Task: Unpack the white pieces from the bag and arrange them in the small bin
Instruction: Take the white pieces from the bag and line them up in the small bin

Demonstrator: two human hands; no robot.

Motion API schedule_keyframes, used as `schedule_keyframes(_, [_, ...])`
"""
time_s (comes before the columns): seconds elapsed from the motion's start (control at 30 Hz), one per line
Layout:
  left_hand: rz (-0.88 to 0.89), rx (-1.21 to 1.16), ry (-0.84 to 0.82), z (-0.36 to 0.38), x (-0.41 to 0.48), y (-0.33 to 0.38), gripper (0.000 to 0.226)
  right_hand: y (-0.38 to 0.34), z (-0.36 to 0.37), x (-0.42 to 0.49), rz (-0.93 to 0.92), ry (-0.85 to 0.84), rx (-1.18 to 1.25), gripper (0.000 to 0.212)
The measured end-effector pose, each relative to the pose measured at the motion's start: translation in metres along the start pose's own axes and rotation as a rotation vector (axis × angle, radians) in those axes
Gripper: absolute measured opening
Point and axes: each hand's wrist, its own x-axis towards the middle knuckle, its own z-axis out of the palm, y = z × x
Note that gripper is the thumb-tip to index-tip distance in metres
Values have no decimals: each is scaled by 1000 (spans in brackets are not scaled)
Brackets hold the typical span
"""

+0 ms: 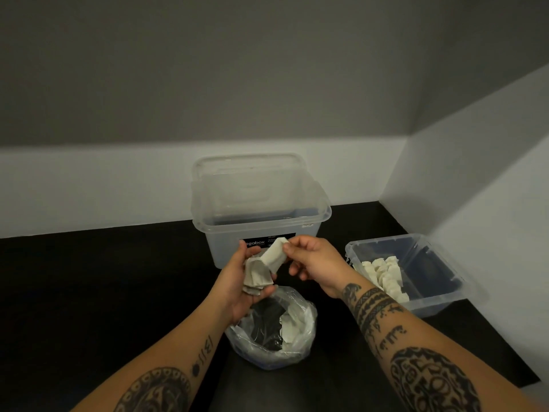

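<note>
My left hand [237, 281] holds a small stack of white pieces [256, 275] above the open clear plastic bag [300, 337]. My right hand [315, 260] pinches the top end of one white piece [274, 255] that leans against that stack. A few more white pieces [289, 325] lie inside the bag. The small clear bin [439, 295] stands to the right, with a row of white pieces [384, 273] along its left side.
A large clear storage box [258, 209] with a black label stands right behind my hands, its lid leaning at the back. Everything rests on a black tabletop [104, 292] set into a corner of grey-and-white walls.
</note>
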Motion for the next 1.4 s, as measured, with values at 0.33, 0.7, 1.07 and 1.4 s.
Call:
schedule_keyframes(0.33, [-26, -35, -91, -18, 0, -10, 32, 25, 28, 5, -6, 94, -227, 18])
schedule_keyframes(0.7, [57, 539, -4, -31, 6, -37, 12, 92, 47, -17, 145, -142, -1517, 31])
schedule_keyframes(1.07, [28, 727, 62, -37, 4, -37, 10, 94, 28, -17, 120, -167, -1442, 25])
schedule_keyframes(1.4, [86, 371, 84, -23, -3, -22, 23, 55, 0, -24, 308, 21, -96, 15])
